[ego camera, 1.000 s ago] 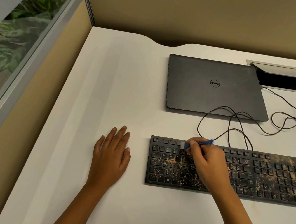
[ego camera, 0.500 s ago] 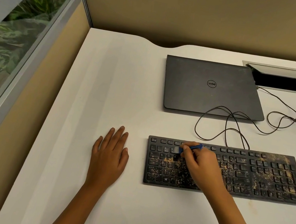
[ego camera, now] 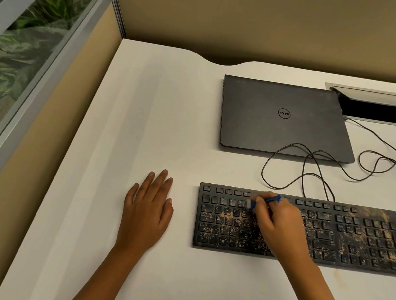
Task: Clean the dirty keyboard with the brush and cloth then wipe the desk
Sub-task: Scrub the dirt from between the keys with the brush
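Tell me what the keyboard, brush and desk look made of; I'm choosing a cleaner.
Keyboard: matte black plastic by its look, keys speckled with tan grit. Brush: blue handle, likely plastic, with pale bristles; mostly hidden in the right hand. Desk: smooth off-white top, probably laminate; no grain shows.
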Motion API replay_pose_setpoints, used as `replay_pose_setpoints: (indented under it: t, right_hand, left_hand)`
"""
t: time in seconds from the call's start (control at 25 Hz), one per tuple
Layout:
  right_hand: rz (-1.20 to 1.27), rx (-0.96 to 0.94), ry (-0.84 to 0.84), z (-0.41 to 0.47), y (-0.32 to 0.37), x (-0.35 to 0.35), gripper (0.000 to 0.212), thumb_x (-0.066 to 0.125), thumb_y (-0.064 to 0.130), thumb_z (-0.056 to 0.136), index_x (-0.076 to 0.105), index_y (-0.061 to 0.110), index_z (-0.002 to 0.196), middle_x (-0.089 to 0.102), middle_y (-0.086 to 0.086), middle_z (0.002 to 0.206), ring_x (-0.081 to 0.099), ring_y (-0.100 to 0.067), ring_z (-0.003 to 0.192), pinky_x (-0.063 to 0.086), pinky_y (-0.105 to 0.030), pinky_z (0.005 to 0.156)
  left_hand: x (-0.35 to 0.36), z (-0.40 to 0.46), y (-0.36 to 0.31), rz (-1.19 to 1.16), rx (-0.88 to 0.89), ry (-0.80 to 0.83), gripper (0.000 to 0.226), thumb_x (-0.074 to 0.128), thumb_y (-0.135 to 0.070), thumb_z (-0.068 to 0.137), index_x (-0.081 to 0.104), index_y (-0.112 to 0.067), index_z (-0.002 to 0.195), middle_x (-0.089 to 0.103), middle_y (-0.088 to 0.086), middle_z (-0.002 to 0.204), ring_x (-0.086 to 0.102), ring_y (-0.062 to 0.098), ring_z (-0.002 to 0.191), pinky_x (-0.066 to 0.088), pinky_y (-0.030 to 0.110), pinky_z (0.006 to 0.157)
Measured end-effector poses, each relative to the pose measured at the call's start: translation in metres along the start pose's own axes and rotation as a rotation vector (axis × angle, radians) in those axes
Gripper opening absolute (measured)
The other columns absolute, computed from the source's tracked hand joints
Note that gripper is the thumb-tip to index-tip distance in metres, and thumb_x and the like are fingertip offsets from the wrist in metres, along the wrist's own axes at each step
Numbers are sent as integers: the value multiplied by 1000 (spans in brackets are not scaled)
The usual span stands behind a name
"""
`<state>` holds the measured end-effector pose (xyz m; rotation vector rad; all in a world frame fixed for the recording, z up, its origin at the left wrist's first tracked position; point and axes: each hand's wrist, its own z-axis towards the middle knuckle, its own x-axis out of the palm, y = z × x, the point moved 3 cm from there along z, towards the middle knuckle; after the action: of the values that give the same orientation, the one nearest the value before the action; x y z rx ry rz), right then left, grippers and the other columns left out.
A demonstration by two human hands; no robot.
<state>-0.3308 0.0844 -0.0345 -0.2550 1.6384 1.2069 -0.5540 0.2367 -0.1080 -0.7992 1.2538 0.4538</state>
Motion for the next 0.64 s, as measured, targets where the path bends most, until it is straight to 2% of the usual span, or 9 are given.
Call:
replay_pose_setpoints:
  t: [0.04, 0.12, 0.2, 0.28, 0.36, 0.48, 0.56, 0.64]
  right_hand:
    - [51, 2, -46, 0, 0, -3, 39, 35, 39, 92, 63, 15, 78, 47, 8, 52, 44, -10, 44, 33, -24, 44]
    - [124, 9, -75, -2, 3, -5, 25, 45, 30, 95, 65, 20, 84, 52, 10, 55, 47, -10, 47, 29, -17, 44]
    - [65, 23, -4, -3, 4, 0, 21, 48, 25, 96, 66, 18, 86, 52, 11, 56, 45, -8, 45, 29, -21, 45]
    - [3, 53, 105, -2, 0, 4, 31, 45, 28, 96, 64, 9, 80, 53, 4, 54, 46, -9, 46, 34, -31, 44]
    - [65, 72, 69, 0, -3, -1, 35, 42, 31, 96, 64, 12, 76, 55, -1, 53, 49, -14, 47, 39, -35, 47]
    - [103, 48, 9, -1, 2, -4, 24, 46, 28, 96, 64, 19, 81, 53, 4, 51, 48, -10, 46, 36, -31, 44]
    - [52, 60, 84, -2, 3, 1, 27, 48, 24, 95, 63, 13, 76, 54, 0, 51, 48, -12, 45, 38, -32, 45]
    - [53, 91, 87, 0, -2, 0, 36, 46, 26, 95, 60, 7, 68, 54, -5, 49, 48, -17, 44, 39, -38, 46]
  left_hand:
    - [0, 0, 0, 0, 0, -1, 51, 32, -34, 97, 51, -16, 141, 40, 1, 154, 35, 22, 143, 31, 46, 109]
    - [-1, 0, 0, -1, 0, -3, 52, 31, -34, 97, 51, -16, 141, 40, 1, 154, 34, 22, 143, 31, 46, 109]
    - [-1, 0, 0, -1, 0, -4, 52, 31, -34, 97, 52, -16, 141, 40, 1, 153, 35, 22, 143, 31, 46, 109]
    - [-1, 0, -1, -3, 1, -3, 52, 31, -34, 97, 52, -16, 141, 40, 1, 154, 35, 22, 143, 31, 46, 109]
    - [-1, 0, 0, 0, 0, -2, 52, 31, -34, 97, 51, -16, 141, 39, 0, 154, 34, 22, 143, 31, 46, 110]
    - [-1, 0, 0, 5, 1, -2, 52, 31, -35, 97, 52, -16, 141, 40, 1, 153, 36, 23, 142, 32, 46, 109]
    - [-1, 0, -1, 3, 1, -1, 53, 30, -35, 97, 52, -16, 141, 41, 1, 153, 36, 23, 142, 32, 46, 109]
    - [-1, 0, -1, -1, 0, -3, 53, 30, -35, 97, 52, -16, 141, 40, 1, 153, 36, 23, 143, 32, 46, 110]
